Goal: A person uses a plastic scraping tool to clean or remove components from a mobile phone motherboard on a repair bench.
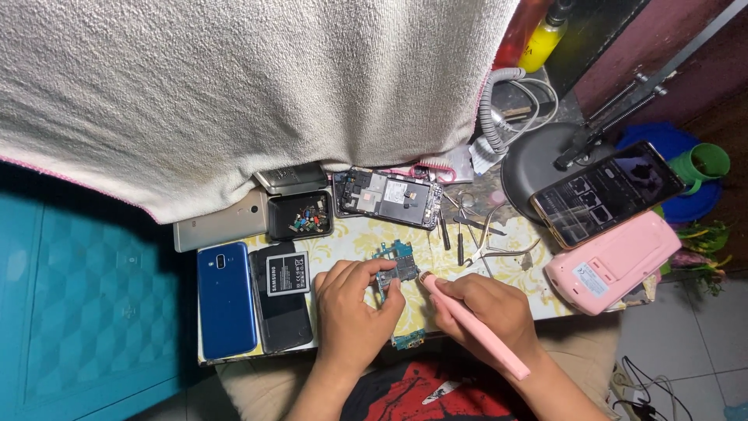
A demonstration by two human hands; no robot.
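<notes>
The left hand (354, 308) pinches a small green circuit board (396, 269) at its edge, near the middle of the table (343, 234). The right hand (487, 312) curls tight around a pink pen tool (475, 327), whose tip touches the board at 3 o'clock. The board looks thin, stiff and easy to break (best held by its edges). Its tiny parts are too small to make out.

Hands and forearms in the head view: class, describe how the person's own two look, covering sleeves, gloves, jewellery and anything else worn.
Both hands are bare: the left hand and the right hand wear no gloves, and no rings, watch or bracelet show. The forearms are uncovered as far as the bottom edge of the picture, with no sleeve in view. Nails look short and unpainted. No markings are visible.
</notes>
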